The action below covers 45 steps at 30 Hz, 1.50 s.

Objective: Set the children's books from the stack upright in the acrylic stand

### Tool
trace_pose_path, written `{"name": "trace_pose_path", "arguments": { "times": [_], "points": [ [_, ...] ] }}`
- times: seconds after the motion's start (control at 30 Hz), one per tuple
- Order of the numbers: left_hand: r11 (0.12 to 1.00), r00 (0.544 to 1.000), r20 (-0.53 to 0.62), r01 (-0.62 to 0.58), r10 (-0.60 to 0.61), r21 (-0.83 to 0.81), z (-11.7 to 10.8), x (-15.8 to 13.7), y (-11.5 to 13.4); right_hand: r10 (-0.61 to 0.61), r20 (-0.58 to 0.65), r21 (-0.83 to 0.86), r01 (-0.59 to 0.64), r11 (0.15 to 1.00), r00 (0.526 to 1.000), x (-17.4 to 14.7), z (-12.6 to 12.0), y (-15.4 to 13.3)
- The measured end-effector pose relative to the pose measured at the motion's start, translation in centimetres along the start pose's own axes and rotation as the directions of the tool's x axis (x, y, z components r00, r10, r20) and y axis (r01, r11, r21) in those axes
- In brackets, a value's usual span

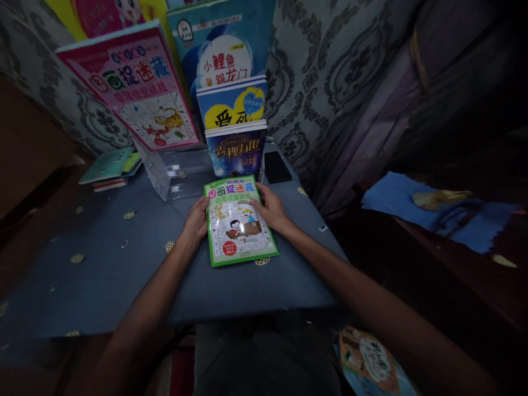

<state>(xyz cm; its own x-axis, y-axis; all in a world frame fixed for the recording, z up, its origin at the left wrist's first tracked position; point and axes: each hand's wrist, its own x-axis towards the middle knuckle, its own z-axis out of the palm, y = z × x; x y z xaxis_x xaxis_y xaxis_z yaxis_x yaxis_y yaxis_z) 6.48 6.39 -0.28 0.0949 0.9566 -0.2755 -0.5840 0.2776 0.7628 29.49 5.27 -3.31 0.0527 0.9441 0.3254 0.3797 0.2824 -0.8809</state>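
A green-bordered picture book (239, 223) lies face up, or is held just above the blue patterned tablecloth; I cannot tell which. Its cover shows coloured Chinese lettering and cartoon children. My left hand (198, 220) grips its left edge, with most fingers hidden behind it. On the right edge, my right hand (272, 208) holds it with the thumb on top of the cover. Just beyond the book's top edge stands a dark blue book (236, 151) in a clear stand. A pink book (136, 91) leans in the stand to its left.
Behind the dark blue book rise a yellow-and-blue book (237, 104) and a teal book (223, 38). A black phone (277, 167) lies right of the stand. Several stacked books (109, 168) sit at the table's left back. Blue cloth (412, 206) covers a surface at right; another book (373, 360) is below.
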Motion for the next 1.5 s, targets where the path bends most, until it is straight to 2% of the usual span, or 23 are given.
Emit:
{"name": "trace_pose_path", "arguments": {
  "times": [0.07,0.1,0.17,0.23,0.43,0.73,1.1,1.5],
  "points": [
    [1.0,1.0,0.003,0.001,-0.001,-0.006,0.0,0.0,-0.1,0.171,0.016,0.261,-0.169,0.95,0.985,-0.7,0.0,-0.9],
    [1.0,1.0,0.007,0.008,-0.008,-0.006,-0.1,0.1,-0.2,0.242,0.066,0.387,-0.248,0.888,0.968,-1.1,-0.1,-1.4],
    [1.0,1.0,0.015,0.024,-0.024,-0.001,-0.1,0.1,-0.3,0.304,0.183,0.566,-0.353,0.745,0.935,-1.8,-0.1,-2.5],
    [1.0,0.999,0.022,0.031,-0.031,0.003,-0.1,0.1,-0.5,0.318,0.235,0.644,-0.392,0.657,0.919,-2.4,-0.1,-3.5],
    [0.999,0.998,0.047,0.039,-0.038,-0.017,0.1,0.0,-0.9,0.335,0.256,0.721,-0.409,0.559,0.907,-2.5,0.2,-4.4],
    [0.998,0.988,0.147,0.053,-0.049,-0.027,0.8,-0.7,-0.6,0.326,0.255,0.732,-0.402,0.55,0.91,-2.5,0.4,-4.4],
    [1.0,0.99,0.143,0.007,-0.003,-0.027,1.0,-1.1,-0.3,0.329,0.222,0.737,-0.378,0.56,0.918,-2.4,0.4,-4.8],
    [0.999,0.982,0.187,0.031,-0.025,-0.031,1.5,-1.6,-0.1,0.317,0.202,0.721,-0.36,0.592,0.927,-2.4,0.3,-4.7]
  ]
}}
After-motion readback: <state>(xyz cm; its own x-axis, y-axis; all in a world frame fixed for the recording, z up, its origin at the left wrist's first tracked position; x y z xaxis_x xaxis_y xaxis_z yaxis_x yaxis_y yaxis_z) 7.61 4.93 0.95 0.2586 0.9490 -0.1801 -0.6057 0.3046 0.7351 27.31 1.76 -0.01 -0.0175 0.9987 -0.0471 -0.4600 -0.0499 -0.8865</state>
